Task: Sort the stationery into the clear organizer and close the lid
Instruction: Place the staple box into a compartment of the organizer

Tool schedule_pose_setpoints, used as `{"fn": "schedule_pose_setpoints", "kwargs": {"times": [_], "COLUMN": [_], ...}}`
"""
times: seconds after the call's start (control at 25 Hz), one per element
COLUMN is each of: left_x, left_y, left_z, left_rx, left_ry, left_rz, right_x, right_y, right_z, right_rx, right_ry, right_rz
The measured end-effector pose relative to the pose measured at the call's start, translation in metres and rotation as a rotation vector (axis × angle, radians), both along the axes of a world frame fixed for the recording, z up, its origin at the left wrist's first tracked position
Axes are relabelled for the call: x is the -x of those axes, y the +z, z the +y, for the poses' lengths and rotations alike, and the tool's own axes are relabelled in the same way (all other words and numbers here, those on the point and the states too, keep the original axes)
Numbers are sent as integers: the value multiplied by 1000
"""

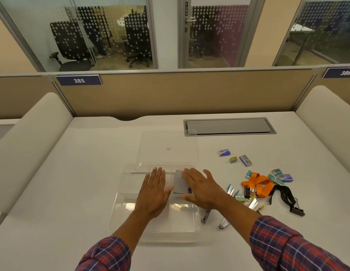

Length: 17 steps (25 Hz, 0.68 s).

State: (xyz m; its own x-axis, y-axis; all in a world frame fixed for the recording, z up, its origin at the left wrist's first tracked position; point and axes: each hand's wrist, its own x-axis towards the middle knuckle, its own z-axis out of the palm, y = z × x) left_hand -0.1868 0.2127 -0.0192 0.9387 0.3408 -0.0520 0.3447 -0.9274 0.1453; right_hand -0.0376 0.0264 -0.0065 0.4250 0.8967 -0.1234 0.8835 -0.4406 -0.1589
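Over the clear organizer (122, 202) the left hand (153, 192) and right hand (201, 189) hover flat, holding nothing; sorting looks barely begun, next a reach right for the loose stationery (256, 183).

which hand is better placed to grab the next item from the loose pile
Right, probably. The right hand is nearest the stationery pile, which lies right of the clear organizer; the left hand would have to cross the right arm.

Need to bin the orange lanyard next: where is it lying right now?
In the head view, the orange lanyard lies on the desk right of the clear organizer, with the black strap just to its right.
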Motion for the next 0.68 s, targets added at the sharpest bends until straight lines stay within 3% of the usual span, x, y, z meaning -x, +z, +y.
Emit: {"fn": "schedule_pose_setpoints", "kwargs": {"times": [0.2,0.68], "left_x": [-16,-145], "left_y": [10,23], "left_z": [-14,-119], "left_rx": [-4,31], "left_ry": [-10,-180], "left_rz": [-53,-81], "right_x": [-7,-98], "right_y": [0,-2], "right_z": [-17,-129], "right_rx": [-131,-115], "right_ry": [-152,-529], "right_rz": [50,-26]}}
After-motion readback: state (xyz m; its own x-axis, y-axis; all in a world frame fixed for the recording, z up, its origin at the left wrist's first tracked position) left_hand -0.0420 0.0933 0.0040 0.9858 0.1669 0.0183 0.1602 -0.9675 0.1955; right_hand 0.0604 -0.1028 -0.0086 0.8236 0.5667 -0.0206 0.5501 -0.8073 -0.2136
